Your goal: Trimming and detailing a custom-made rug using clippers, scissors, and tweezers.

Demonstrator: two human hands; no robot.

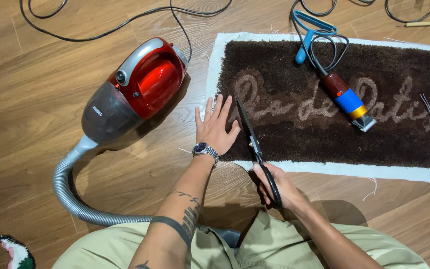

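A dark brown tufted rug with lighter looping lettering and a white backing border lies on the wooden floor. My left hand rests flat, fingers spread, on the rug's near left corner; a wristwatch sits on that wrist. My right hand grips the black handles of long scissors. The blades point away from me over the rug's left end, close beside my left fingers.
A red and grey canister vacuum with a grey ribbed hose stands left of the rug. A corded electric trimmer with blue grip lies on the rug. Black cables run across the floor at the back. A small tufted piece lies at bottom left.
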